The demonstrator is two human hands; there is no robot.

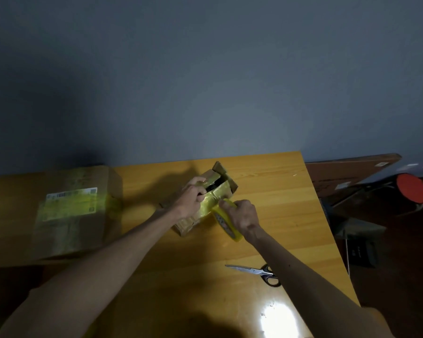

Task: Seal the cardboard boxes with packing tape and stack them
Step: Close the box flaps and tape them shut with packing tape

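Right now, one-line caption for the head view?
Left hand holds the small box; right hand grips the yellow tape roll beside it.

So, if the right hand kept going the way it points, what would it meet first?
Likely the small box: the right hand, gripping the tape roll, points up-left at its taped top, close by, though depth is unclear.

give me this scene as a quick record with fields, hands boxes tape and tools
surface: wooden table
small box: mid table, far flaps up, dark gap at top, yellow tape partly across
left hand: grips a top flap of the small box
right hand: holds the yellow tape roll at the box's right side
large box: far left, closed, labelled, yellow-taped, apart from the small box
scissors: flat on the table by the right forearm, untouched
stacking: not yet done
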